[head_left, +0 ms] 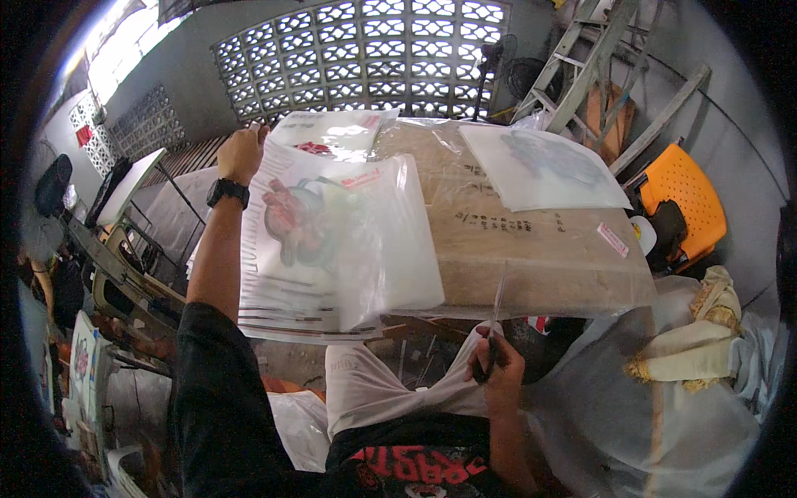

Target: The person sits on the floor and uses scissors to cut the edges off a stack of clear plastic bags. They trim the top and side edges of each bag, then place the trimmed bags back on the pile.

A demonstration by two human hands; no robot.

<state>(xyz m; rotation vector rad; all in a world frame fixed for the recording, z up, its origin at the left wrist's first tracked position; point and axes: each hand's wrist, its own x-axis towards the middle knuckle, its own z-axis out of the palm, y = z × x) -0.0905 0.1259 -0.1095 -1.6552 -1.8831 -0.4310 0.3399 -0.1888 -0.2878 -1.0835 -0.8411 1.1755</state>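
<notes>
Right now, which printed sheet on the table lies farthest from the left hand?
The sheet with the grey print, over on the right; the red-printed sheets lie on the left, nearer the left hand.

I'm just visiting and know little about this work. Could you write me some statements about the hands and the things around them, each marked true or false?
1. The person's right hand holds black-handled metal scissors. True.
2. The scissors' blades point back toward the person's body. False: they point away, toward the brown-topped table.
3. The left hand is at the far left corner of the translucent printed sheets. True.
4. The left wrist is bare. False: a black wristwatch is on it.
5. The plastic seat at the picture's right is blue. False: the perforated plastic chair there is orange.
6. A grey metal ladder stands beyond the table, toward the right. True.
</notes>
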